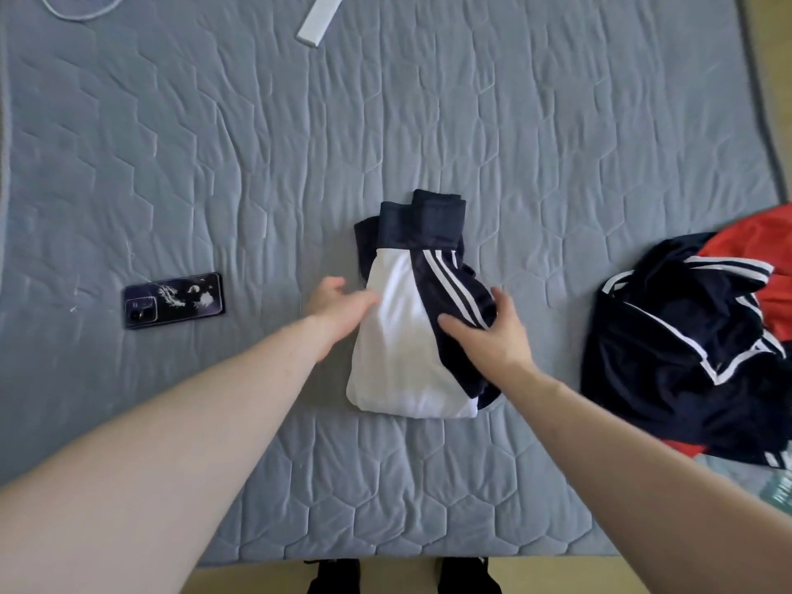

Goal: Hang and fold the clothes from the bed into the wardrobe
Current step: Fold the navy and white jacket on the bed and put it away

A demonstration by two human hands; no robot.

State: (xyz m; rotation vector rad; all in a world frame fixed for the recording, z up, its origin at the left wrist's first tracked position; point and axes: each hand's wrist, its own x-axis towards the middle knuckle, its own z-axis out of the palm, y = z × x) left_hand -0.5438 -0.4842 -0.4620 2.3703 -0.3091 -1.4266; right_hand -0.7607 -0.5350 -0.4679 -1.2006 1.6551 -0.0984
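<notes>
At frame centre a folded navy-and-white garment (pixel 418 327) lies on the bed (pixel 214 165), the left hand (pixel 338 306) flat against its edge, the right hand (pixel 493 332) pressing on top (neither gripping). A heap of clothes (pixel 685 358) at right remains unfolded; the wardrobe is unseen.

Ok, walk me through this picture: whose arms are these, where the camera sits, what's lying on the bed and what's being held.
There is no machine here: a person works with two bare hands. The one picture comes from a camera worn on the head, looking down over both forearms.

The grey quilted bed fills the view. In its middle lies a folded white and navy garment with white stripes. The left hand touches its left edge with relaxed fingers. The right hand lies flat on its navy side, pressing it down. Neither hand grips anything.

To the left lies a phone, face down. At the right sits an unfolded heap of navy and red clothes. A white strip lies at the top.
</notes>
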